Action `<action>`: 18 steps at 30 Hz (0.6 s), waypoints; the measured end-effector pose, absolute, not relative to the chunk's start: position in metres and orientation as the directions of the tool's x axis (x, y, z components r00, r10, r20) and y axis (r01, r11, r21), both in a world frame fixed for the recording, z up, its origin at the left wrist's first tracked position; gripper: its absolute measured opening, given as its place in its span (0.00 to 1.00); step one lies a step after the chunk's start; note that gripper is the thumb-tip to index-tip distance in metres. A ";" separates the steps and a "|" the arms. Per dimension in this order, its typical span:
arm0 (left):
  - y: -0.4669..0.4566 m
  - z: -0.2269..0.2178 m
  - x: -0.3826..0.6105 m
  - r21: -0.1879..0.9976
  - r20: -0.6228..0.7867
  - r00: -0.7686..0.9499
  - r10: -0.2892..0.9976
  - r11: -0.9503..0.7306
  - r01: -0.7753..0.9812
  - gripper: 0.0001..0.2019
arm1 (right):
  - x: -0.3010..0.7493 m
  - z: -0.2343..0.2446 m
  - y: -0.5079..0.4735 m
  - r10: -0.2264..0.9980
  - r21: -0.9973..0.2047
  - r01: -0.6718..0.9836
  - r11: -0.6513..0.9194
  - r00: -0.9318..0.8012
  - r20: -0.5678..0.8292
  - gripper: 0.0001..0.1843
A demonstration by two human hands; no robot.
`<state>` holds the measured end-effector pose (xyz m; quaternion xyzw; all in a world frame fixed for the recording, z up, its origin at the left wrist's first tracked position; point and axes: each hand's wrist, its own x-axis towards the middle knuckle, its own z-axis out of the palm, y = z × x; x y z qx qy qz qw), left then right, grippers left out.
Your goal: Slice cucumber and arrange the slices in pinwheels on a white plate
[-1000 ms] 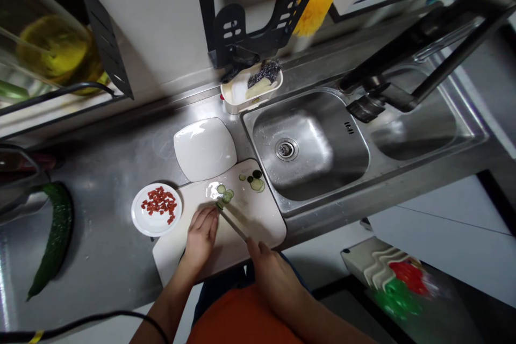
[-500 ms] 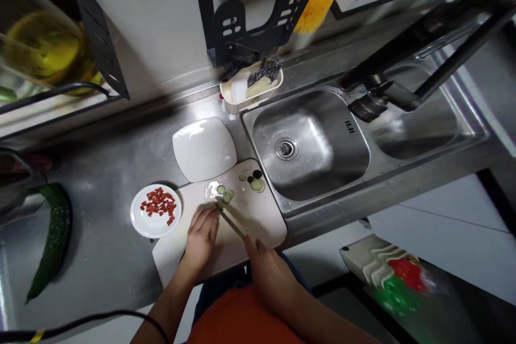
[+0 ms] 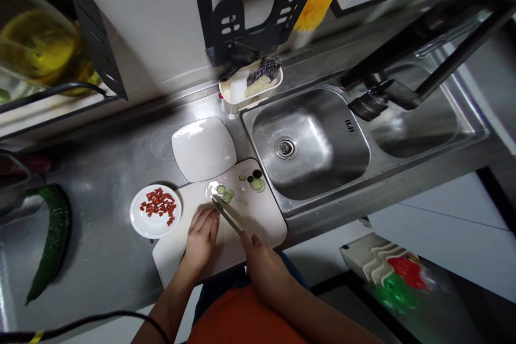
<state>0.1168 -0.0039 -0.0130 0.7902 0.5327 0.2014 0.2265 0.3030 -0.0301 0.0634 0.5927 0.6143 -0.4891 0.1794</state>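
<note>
Head view shows me the right hand [image 3: 266, 266] holding a knife [image 3: 229, 220]. The left hand [image 3: 202, 234] curls on the board [image 3: 256, 224]; I can't tell what it holds.

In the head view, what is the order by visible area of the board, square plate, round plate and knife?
Largest to smallest:
Board
Square plate
Round plate
Knife, its handle hidden in the right hand

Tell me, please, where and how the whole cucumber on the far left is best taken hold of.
Probably around its middle, from above and the right: the cucumber lies on the counter, long and curved, so a central grip should balance it, while a blurred, metal-looking thing sits by its upper end.
</note>
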 end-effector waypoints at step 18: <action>-0.004 -0.011 0.118 0.604 0.042 0.325 0.945 -0.283 0.745 0.13 | 0.303 0.047 -0.032 0.653 -0.400 0.896 -0.194 -0.187 -0.734 0.23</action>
